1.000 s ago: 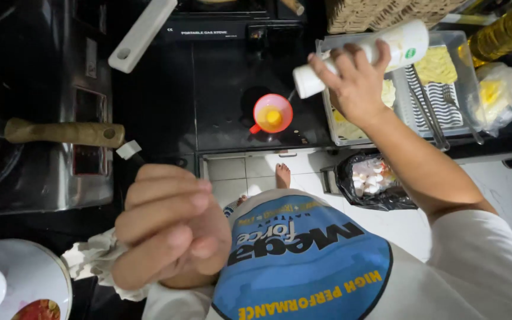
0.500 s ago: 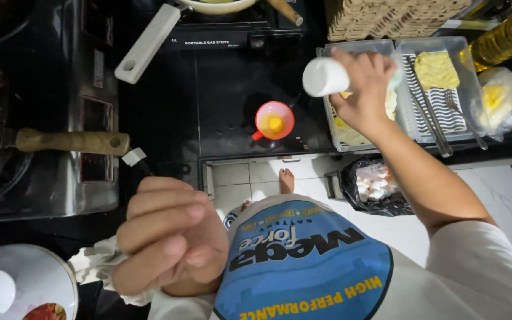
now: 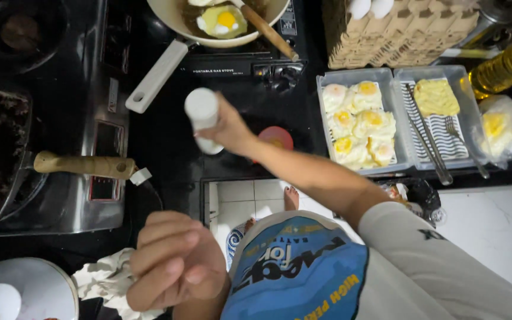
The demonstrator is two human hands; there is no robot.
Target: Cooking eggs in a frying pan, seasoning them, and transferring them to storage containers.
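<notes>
We stand at a dark counter crowded toward twelve o'clock by a portable gas stove and cream pan, with trays of fried eggs at two o'clock. Our right hand wraps a white shaker bottle over the bare black middle. Our left hand curls closed at seven o'clock, touching a crumpled cloth; pale floor tiles show beyond the counter edge.

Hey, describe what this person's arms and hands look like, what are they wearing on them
Both hands, the left hand and the right hand, are bare, with no gloves. The right forearm is bare too, below a light grey sleeve bearing a small dark mark. No rings or watch show. The left arm is mostly hidden.
</notes>
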